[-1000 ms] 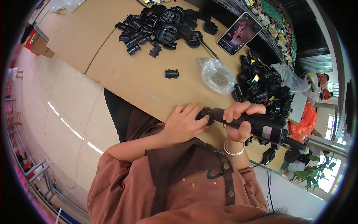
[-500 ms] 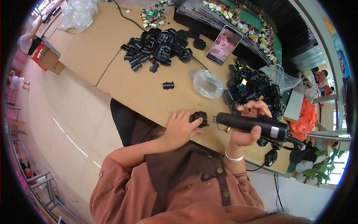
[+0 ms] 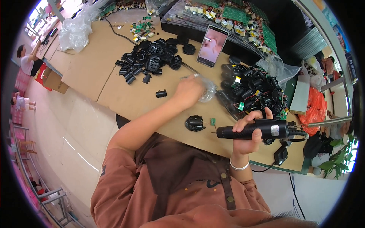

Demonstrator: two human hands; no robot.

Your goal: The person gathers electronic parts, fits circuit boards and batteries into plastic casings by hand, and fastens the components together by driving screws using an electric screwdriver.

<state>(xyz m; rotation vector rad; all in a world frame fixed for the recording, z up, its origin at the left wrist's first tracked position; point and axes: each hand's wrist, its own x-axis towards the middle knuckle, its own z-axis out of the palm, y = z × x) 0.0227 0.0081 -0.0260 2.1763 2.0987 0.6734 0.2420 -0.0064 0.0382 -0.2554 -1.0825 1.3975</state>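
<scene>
My right hand [image 3: 247, 140] is wrapped around a black electric screwdriver [image 3: 266, 130], held level with its thin bit pointing left. Just left of the bit, a rounded black plastic housing [image 3: 194, 123] lies on the cardboard-covered table, with a small green circuit board [image 3: 213, 121] beside it. My left hand [image 3: 189, 91] is over a clear plastic bag [image 3: 207, 88]. Its fingertips are hidden at the bag, so whether they pinch anything does not show. A single short black plastic part [image 3: 161, 94] lies to the left of that hand.
Black plastic parts [image 3: 152, 57] are heaped at the back left. Wired black assemblies [image 3: 258, 87] are piled on the right. A lit phone [image 3: 213, 45] leans against a dark tray behind. Circuit boards [image 3: 234, 15] fill the back. A cable [image 3: 300, 133] trails from the screwdriver.
My left hand has let go of the black housing and moved up to the plastic bag. The screwdriver has moved slightly down and remains in my right hand. The view has shifted a little.
</scene>
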